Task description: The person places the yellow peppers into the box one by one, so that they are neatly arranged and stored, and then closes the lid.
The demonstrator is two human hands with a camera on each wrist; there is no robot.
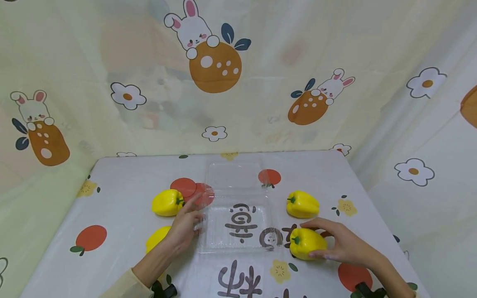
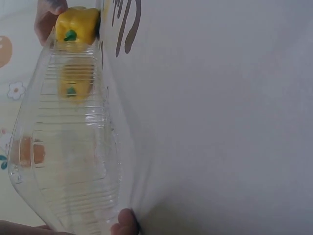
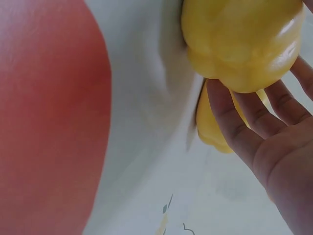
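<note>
A clear plastic clamshell container (image 1: 238, 249) lies with its lid raised in the middle of the table, its ribbed wall large in the left wrist view. Along its left side rests my left hand (image 1: 183, 227), index finger stretched toward the hinge and a fingertip (image 2: 125, 221) low at the wall. To the right of the container, my right hand (image 1: 337, 242) holds a yellow bell pepper (image 1: 304, 244) between thumb and fingers, its green stem facing left. Behind that pepper sits a second yellow bell pepper (image 1: 302, 204).
Left of the container lies another yellow bell pepper (image 1: 165, 203), just beyond my left fingertips. A further yellow pepper (image 1: 156, 239) is partly hidden by my left forearm. A white printed cloth (image 1: 123, 198) covers the table, and patterned curtains (image 1: 261, 116) hang around it.
</note>
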